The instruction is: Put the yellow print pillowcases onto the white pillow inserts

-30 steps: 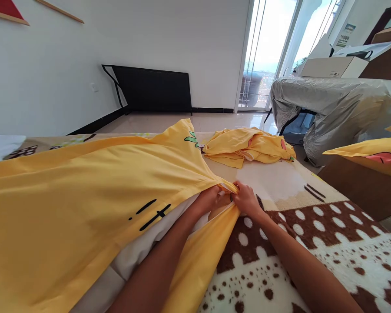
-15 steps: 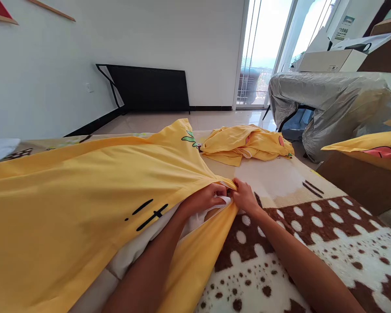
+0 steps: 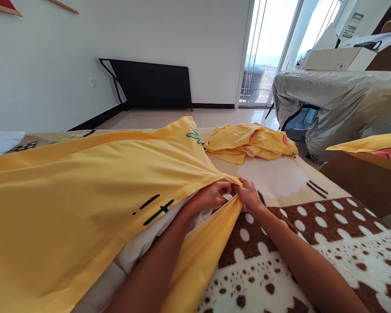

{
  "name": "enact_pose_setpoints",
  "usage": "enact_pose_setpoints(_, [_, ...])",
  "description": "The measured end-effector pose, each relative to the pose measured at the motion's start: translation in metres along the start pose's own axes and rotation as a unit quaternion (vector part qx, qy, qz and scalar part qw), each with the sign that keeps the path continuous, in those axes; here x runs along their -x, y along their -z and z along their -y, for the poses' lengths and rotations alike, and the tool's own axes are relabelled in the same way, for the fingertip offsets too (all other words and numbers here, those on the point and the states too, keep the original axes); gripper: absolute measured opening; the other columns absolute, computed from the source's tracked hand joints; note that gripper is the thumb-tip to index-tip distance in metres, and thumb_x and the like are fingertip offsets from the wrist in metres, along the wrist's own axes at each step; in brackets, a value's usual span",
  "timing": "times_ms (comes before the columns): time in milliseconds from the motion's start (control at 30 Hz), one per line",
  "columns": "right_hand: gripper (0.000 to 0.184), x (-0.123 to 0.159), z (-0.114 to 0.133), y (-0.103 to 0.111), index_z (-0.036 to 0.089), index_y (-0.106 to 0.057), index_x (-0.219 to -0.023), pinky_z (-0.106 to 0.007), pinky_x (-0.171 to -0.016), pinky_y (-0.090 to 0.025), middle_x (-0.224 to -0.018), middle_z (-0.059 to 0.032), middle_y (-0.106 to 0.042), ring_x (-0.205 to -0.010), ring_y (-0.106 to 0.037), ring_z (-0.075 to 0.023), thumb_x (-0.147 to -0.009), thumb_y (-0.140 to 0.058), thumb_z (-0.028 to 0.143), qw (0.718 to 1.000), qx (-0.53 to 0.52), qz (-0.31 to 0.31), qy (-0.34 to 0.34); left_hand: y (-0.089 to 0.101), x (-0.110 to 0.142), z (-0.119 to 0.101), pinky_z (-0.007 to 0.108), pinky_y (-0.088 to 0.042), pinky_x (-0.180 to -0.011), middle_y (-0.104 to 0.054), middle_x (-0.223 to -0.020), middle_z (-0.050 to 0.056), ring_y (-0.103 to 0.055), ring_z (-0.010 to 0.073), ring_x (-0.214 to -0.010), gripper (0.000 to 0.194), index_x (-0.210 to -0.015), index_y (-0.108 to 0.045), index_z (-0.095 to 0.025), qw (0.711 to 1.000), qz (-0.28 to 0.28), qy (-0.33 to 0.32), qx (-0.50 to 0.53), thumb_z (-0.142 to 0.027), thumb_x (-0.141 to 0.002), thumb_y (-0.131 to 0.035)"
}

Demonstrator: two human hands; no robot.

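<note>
A yellow duvet cover with black printed strokes spreads over the left of the bed. Its open side shows a white duvet inside. My left hand reaches into that opening, its fingers closed on a bit of the white duvet. Beside it, my right hand pinches the edge of the cover, where the fabric gathers into folds. The fingertips of the right hand are partly hidden by cloth.
A crumpled yellow cloth lies at the bed's far side. Under everything is a brown and white patterned blanket. At right are another yellow cloth, a brown box and a plastic-covered table. A black panel leans on the wall.
The view has shifted slightly, so most things sit a little further right. The left hand's fingers have curled tighter, and less white fabric shows by them. Both hands stay at the opening.
</note>
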State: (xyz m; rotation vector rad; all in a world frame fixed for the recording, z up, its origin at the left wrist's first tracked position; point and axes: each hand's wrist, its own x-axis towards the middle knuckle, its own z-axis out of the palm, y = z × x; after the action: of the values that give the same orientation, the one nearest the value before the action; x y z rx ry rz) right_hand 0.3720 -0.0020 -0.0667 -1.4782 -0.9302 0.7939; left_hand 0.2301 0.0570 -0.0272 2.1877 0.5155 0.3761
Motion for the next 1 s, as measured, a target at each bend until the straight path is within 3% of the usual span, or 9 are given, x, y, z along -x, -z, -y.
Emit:
enact_pose_setpoints(233, [0.028, -0.001, -0.003, 0.002, 0.014, -0.066, -0.07, -0.023, -0.052, -0.03, -0.057, 0.0025, -0.054, -0.057, -0.042, -0.0117, -0.06, -0.06, 0.04, 1.0, -0.014, 0.002, -0.012, -0.006, 0.0, 0.003, 0.026, -0.034, -0.062, -0.048, -0.069, -0.002, -0.041, 0.0136, -0.064, 0.006, -0.069, -0.046, -0.019, 1.0, -0.011, -0.002, -0.021, -0.015, -0.065, -0.048])
enact_pose_setpoints(367, [0.036, 0.001, -0.004, 0.0, 0.015, -0.067, -0.078, -0.023, -0.054, -0.036, -0.061, 0.0013, -0.059, -0.06, -0.046, -0.0132, -0.059, -0.063, 0.046, 0.998, -0.055, 0.004, -0.02, -0.008, -0.004, 0.009, 0.027, -0.041, -0.069, -0.056, -0.079, 0.001, -0.05, 0.0161, -0.072, 0.018, -0.079, -0.053, -0.017, 1.0, 0.005, -0.002, -0.024, -0.013, -0.064, -0.046])
enact_pose_setpoints(567, [0.048, 0.004, -0.004, -0.006, 0.015, -0.068, -0.085, -0.027, -0.056, -0.043, -0.07, -0.0039, -0.067, -0.062, -0.055, -0.0171, -0.06, -0.064, 0.055, 0.993, -0.107, 0.013, -0.043, -0.006, -0.003, 0.009, 0.03, -0.044, -0.085, -0.066, -0.09, 0.003, -0.058, 0.0201, -0.087, 0.02, -0.08, -0.06, -0.019, 0.999, 0.013, 0.014, -0.037, -0.013, -0.066, -0.047])
enact_pose_setpoints(833, [0.041, 0.0, -0.006, -0.002, 0.016, -0.068, -0.086, -0.026, -0.062, -0.044, -0.077, -0.0029, -0.069, -0.072, -0.058, -0.0187, -0.061, -0.066, 0.049, 0.996, -0.091, 0.009, -0.008, -0.015, -0.002, 0.011, 0.036, -0.038, -0.101, -0.067, -0.112, 0.007, -0.055, 0.0257, -0.11, 0.032, -0.091, -0.067, -0.018, 0.995, -0.03, 0.017, -0.092, -0.008, -0.067, -0.049])
enact_pose_setpoints(1000, [0.039, 0.002, -0.006, -0.001, 0.015, -0.066, -0.083, -0.026, -0.061, -0.044, -0.073, -0.0022, -0.067, -0.069, -0.056, -0.0173, -0.063, -0.063, 0.048, 0.998, -0.055, 0.013, 0.008, -0.016, -0.003, 0.011, 0.035, -0.043, -0.096, -0.072, -0.101, 0.005, -0.06, 0.0249, -0.103, 0.03, -0.086, -0.07, -0.019, 0.996, -0.027, 0.008, -0.089, -0.008, -0.066, -0.051])
